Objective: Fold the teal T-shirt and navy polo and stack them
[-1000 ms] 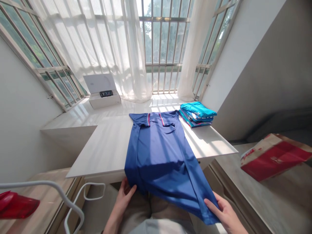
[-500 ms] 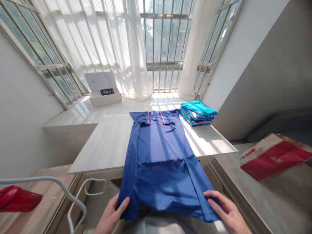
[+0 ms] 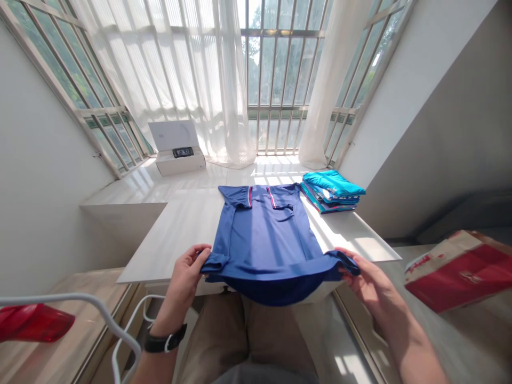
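A: What's L hand [image 3: 189, 268] doing?
B: Pinching blue short-sleeved shirt [image 3: 264, 234] at hem; R hand [image 3: 370, 276] pinching other end.
A: Shirt's where?
B: On white tbl [image 3: 182, 229], lower part sagging past front edge, folded clothes stack [image 3: 334, 193] just beside.

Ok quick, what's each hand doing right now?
Left hand: closed, holding the blue shirt by its near edge.
Right hand: closed, holding the same edge at its other end.
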A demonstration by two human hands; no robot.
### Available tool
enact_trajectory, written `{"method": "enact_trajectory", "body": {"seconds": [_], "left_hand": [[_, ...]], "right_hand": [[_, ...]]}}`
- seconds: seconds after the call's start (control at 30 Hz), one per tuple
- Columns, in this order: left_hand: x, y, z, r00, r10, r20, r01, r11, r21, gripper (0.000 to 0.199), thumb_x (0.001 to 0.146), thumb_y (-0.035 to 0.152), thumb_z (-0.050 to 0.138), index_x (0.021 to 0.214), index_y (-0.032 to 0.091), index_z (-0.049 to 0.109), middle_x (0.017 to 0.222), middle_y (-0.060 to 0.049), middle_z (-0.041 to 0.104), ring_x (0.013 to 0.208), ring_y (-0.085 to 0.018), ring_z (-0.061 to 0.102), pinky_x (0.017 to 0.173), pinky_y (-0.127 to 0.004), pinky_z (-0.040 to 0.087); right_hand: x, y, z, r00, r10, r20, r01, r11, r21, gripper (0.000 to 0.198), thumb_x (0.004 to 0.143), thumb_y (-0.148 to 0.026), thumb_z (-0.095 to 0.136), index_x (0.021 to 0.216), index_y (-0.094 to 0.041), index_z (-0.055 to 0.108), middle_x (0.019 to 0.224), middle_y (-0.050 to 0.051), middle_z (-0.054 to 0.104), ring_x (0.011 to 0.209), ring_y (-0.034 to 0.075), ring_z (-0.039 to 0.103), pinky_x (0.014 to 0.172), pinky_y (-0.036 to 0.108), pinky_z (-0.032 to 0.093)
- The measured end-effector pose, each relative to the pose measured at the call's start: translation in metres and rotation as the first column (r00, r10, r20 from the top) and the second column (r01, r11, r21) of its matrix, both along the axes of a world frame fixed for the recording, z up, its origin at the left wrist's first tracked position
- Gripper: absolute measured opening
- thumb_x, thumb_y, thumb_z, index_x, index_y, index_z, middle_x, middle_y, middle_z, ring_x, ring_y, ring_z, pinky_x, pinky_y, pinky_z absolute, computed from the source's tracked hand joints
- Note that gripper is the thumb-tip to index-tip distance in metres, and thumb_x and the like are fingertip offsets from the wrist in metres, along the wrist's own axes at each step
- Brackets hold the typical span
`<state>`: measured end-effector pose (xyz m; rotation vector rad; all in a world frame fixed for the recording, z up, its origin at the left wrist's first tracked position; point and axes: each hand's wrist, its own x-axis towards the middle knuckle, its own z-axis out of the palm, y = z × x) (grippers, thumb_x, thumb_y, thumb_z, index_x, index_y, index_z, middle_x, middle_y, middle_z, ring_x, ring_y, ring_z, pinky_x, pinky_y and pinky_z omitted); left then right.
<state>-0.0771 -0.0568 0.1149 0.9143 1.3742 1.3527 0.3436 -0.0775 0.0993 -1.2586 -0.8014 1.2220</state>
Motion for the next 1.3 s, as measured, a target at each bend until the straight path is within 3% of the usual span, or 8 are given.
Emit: {"method": "enact_trajectory", "body": {"seconds": [0.17,0.33,0.5,0.6,0.7,0.87,1.03,1.3], "left_hand": [[-0.008,0.084,-0.031,0.962,0.005,-0.274,-0.003,1.000,0.009,0.057,0.078,0.054,0.073,0.114,0.011,0.065,0.082,-0.007,0.071,0.061,-0.015,0.065,0.057,-0.026,0.052],[-0.028,0.110,-0.065,0.710,-0.002,-0.704,0.084,0.993,0.081,0.048,0.078,0.046,0.069,0.115,0.014,0.066,0.112,-0.015,0.072,0.086,-0.026,0.072,0.084,-0.042,0.059],[-0.036,0.127,-0.061,0.534,-0.140,-0.834,0.434,0.892,0.128,0.050,0.080,0.033,0.065,0.128,0.019,0.064,0.131,-0.014,0.067,0.124,-0.031,0.063,0.110,-0.049,0.049],[-0.038,0.135,-0.051,0.450,-0.214,-0.867,0.557,0.826,0.085,0.037,0.084,0.024,0.059,0.119,0.023,0.070,0.130,-0.010,0.067,0.126,-0.028,0.062,0.113,-0.044,0.047],[-0.042,0.140,-0.046,0.394,-0.287,-0.873,0.598,0.801,0.007,0.026,0.086,0.023,0.057,0.105,0.024,0.074,0.125,-0.009,0.069,0.118,-0.026,0.066,0.108,-0.039,0.051],[-0.050,0.148,-0.047,0.373,-0.327,-0.868,0.606,0.794,-0.038,0.020,0.088,0.031,0.059,0.093,0.025,0.077,0.125,-0.009,0.071,0.116,-0.027,0.067,0.106,-0.043,0.052],[-0.048,0.152,-0.054,0.458,-0.289,-0.841,0.578,0.816,0.034,0.026,0.091,0.042,0.057,0.086,0.024,0.074,0.118,-0.009,0.074,0.109,-0.027,0.069,0.103,-0.042,0.053],[-0.038,0.150,-0.068,0.491,-0.161,-0.856,0.452,0.887,0.093,0.035,0.096,0.050,0.049,0.084,0.025,0.070,0.113,-0.008,0.074,0.107,-0.027,0.069,0.100,-0.042,0.052]], "right_hand": [[-0.005,0.095,-0.019,0.998,0.068,-0.004,-0.068,0.998,-0.018,0.052,0.082,-0.051,0.073,0.123,-0.020,0.064,0.110,0.014,0.078,0.092,0.028,0.077,0.072,0.038,0.063],[0.012,0.137,-0.067,0.850,-0.079,0.520,0.086,0.996,0.010,0.047,0.070,-0.046,0.077,0.108,-0.021,0.067,0.108,0.013,0.075,0.093,0.030,0.075,0.070,0.038,0.063],[0.016,0.151,-0.071,0.620,-0.076,0.781,-0.130,0.972,0.198,0.043,0.078,-0.051,0.068,0.110,-0.023,0.071,0.122,0.013,0.072,0.105,0.032,0.070,0.082,0.043,0.061],[0.015,0.162,-0.068,0.503,-0.030,0.864,-0.317,0.923,0.217,0.039,0.084,-0.049,0.064,0.113,-0.026,0.073,0.126,0.011,0.070,0.120,0.033,0.064,0.098,0.046,0.055],[0.019,0.173,-0.075,0.475,0.026,0.879,-0.392,0.901,0.185,0.035,0.085,-0.051,0.063,0.108,-0.027,0.075,0.119,0.010,0.072,0.121,0.033,0.063,0.108,0.050,0.048],[0.027,0.178,-0.086,0.568,0.079,0.819,-0.388,0.904,0.182,0.032,0.083,-0.054,0.071,0.097,-0.026,0.073,0.116,0.010,0.070,0.121,0.032,0.063,0.106,0.046,0.048],[0.027,0.170,-0.074,0.654,0.114,0.748,-0.350,0.922,0.166,0.040,0.081,-0.059,0.073,0.105,-0.028,0.074,0.128,0.011,0.067,0.122,0.032,0.063,0.097,0.042,0.054],[0.026,0.173,-0.079,0.592,0.154,0.791,-0.408,0.904,0.129,0.035,0.080,-0.060,0.074,0.091,-0.026,0.076,0.126,0.010,0.067,0.124,0.031,0.061,0.111,0.046,0.044]]}}
